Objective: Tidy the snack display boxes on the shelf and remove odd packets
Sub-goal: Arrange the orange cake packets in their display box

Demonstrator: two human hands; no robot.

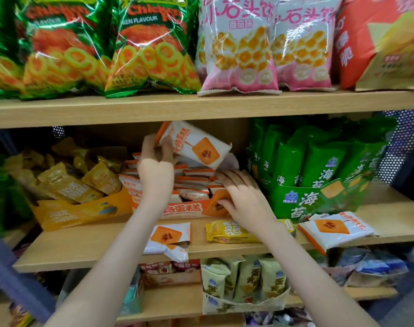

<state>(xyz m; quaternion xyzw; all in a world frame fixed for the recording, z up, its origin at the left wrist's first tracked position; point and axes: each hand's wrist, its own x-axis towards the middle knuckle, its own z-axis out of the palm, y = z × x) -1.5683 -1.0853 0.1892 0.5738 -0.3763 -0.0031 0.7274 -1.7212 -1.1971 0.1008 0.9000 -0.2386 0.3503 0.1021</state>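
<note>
Now the left hand [156,165] grips a white packet [197,143] above the orange box [184,210]; the right hand [244,195] rests loose, fingers straight, on the box's packets [193,180].

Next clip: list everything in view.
Chicken-flavour bags: three-plus, green, top shelf left.
Pink-and-white bags: two, top shelf middle.
Red bag: one, top shelf right.
Yellow display box: one, middle shelf left.
Orange display box: one, middle shelf centre.
Green display box: one, middle shelf right.
Loose cake packets: two, white-orange, shelf front.
Loose yellow packet: one, between them.
Pale-green packets: several, boxed, lower shelf.
Held cake packet: one, white-orange, above orange box.
Left hand: grips it.
Right hand: rests on orange box.
</note>
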